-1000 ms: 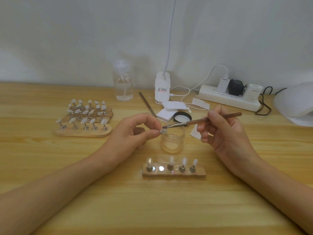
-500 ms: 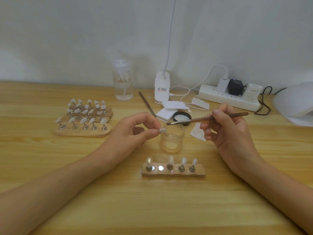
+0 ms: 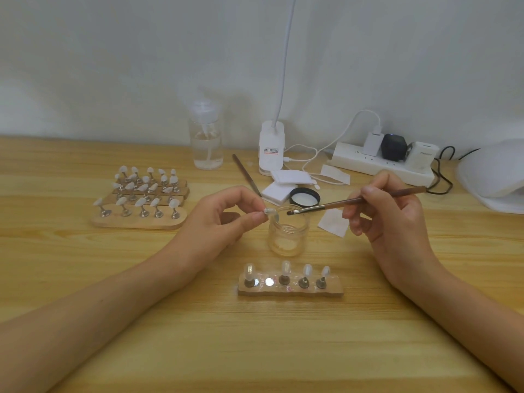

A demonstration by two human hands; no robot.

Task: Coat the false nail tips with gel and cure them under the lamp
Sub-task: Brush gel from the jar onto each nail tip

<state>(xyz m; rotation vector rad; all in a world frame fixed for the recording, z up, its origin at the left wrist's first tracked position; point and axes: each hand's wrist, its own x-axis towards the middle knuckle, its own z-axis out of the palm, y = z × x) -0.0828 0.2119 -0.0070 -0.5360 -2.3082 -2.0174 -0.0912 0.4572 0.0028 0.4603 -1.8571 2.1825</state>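
My left hand [image 3: 224,219] pinches a small false nail tip [image 3: 270,212] between thumb and forefinger, just over the left rim of an open glass gel jar [image 3: 287,235]. My right hand [image 3: 388,214] grips a brown brush [image 3: 354,200]; its dark bristle end hangs over the jar mouth, a short gap right of the tip. In front of the jar lies a wooden holder [image 3: 290,286] with several tips on stands and one bare magnet spot. The white curing lamp [image 3: 494,174] sits at the far right edge.
Three more wooden holders with several tips [image 3: 141,198] stand at the left. Behind are a clear pump bottle [image 3: 206,140], a white desk-lamp base [image 3: 271,148], a second brush [image 3: 246,175], white pads [image 3: 279,191], the jar's black lid [image 3: 304,197] and a power strip [image 3: 382,163].
My right hand has drawn the brush to the right, away from the nail tip it was touching. My left hand keeps the tip almost still.
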